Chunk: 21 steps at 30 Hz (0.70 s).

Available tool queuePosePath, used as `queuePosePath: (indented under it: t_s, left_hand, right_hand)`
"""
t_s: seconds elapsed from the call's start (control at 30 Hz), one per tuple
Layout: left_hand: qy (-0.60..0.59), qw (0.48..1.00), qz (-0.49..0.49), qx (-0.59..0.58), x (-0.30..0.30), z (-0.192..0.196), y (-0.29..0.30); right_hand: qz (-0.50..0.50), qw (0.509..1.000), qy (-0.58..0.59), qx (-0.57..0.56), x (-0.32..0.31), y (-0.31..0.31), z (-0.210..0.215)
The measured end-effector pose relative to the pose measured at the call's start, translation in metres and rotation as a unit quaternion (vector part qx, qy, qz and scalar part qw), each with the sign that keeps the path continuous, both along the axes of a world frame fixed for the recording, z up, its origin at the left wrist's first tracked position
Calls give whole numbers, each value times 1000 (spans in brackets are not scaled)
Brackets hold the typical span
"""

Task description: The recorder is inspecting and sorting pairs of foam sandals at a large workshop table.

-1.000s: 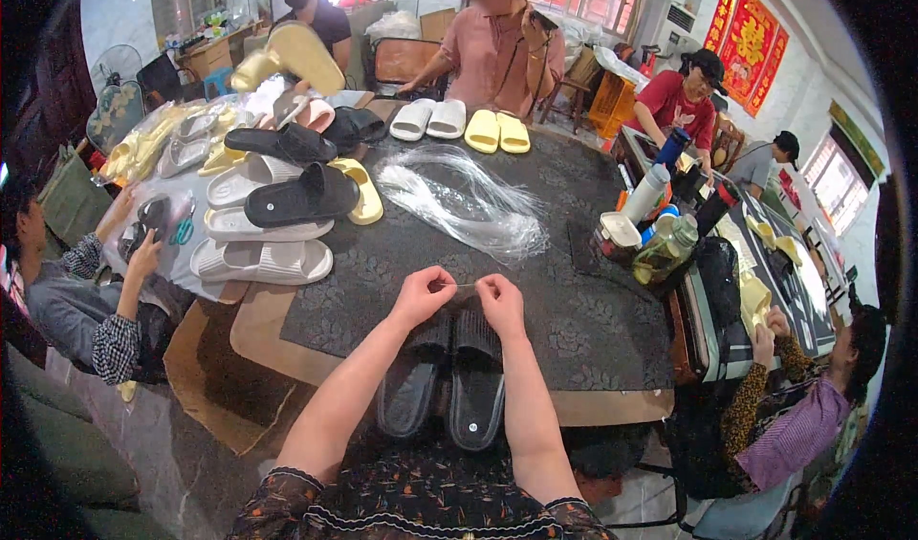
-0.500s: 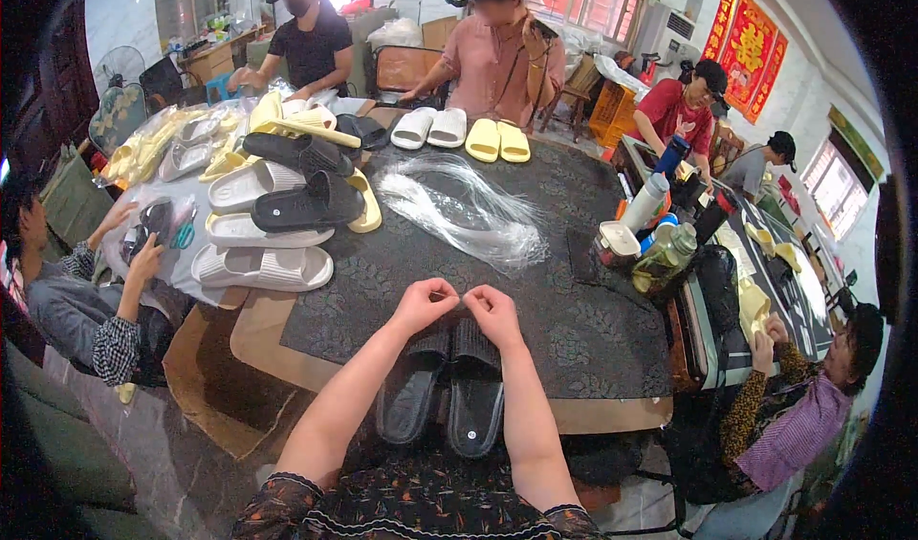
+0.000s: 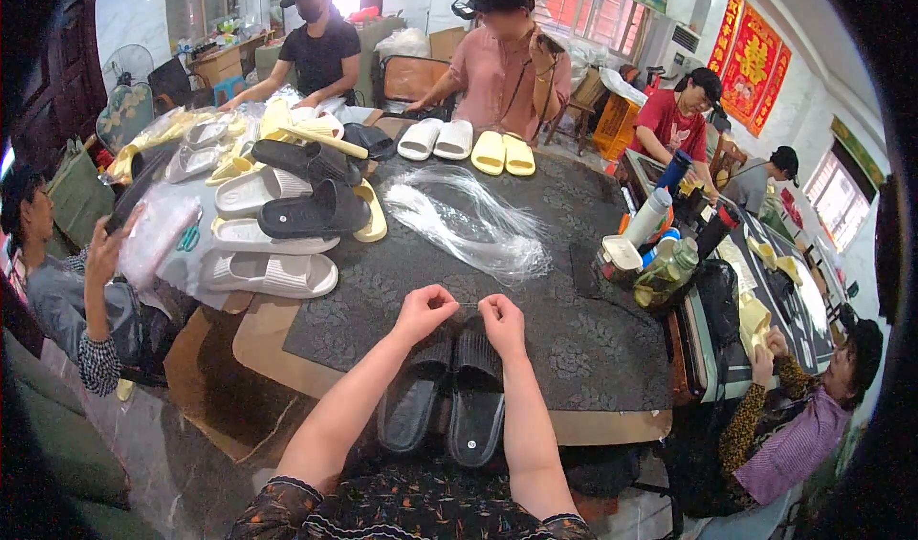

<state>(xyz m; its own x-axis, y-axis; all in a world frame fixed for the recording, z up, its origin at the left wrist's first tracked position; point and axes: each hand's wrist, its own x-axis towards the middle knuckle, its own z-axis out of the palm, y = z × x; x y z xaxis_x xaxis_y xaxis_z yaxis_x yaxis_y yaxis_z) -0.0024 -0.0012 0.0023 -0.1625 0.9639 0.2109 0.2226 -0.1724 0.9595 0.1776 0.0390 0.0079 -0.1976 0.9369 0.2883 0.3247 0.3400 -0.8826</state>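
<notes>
Head view: the left hand (image 3: 426, 308) and right hand (image 3: 501, 320) sit close together at the near edge of the table (image 3: 593, 349), each pinched shut on an end of a thin clear tie (image 3: 468, 305) stretched between them. Right under the hands lie two black slippers (image 3: 443, 401), side by side, heels toward the person, partly over the table's edge. Likely risks: the tie looks fine enough to slip from the fingertips, and the overhanging slippers could slide off if nudged. Further off lies one loose bundle of clear ties (image 3: 473, 220), and at the far side two white slippers (image 3: 437, 139) and two yellow slippers (image 3: 504, 153). At far left stands one mixed heap (image 3: 273, 210) of slippers; its count is unclear.
</notes>
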Motion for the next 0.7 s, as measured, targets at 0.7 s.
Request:
queuePosePath:
  t_s: [0.7]
  left_hand:
    - [367, 807, 458, 55, -135, 67, 35]
  right_hand:
    - [143, 953, -265, -20, 48, -131, 84]
